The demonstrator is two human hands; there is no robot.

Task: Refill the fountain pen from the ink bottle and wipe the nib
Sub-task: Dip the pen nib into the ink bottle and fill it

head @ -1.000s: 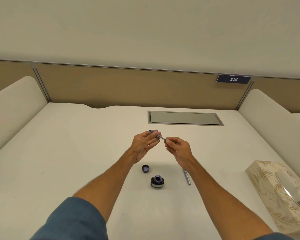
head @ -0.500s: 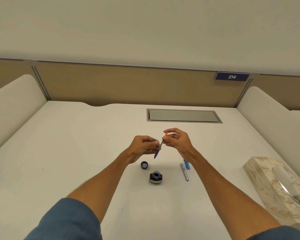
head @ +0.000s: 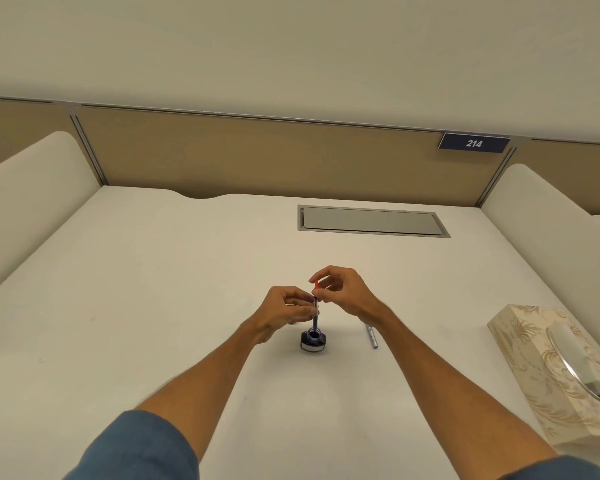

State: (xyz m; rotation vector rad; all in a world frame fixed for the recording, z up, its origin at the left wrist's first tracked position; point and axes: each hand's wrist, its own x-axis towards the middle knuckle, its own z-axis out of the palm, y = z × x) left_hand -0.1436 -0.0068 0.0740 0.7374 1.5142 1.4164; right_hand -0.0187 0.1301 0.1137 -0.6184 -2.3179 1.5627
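Cream table [head: 153,289] under a tan partition, and I've got the slim dark fountain pen section with its red-tipped converter [head: 315,308] upright, nib down in the small open black ink bottle [head: 312,340]. Left hand [head: 284,311] pinches the pen's middle; right hand [head: 343,294] fingers close on the red top. Risk, I'd say: twisting off-axis could tip that light bottle and spill ink. Patterned tissue box [head: 548,372] waits well off right.
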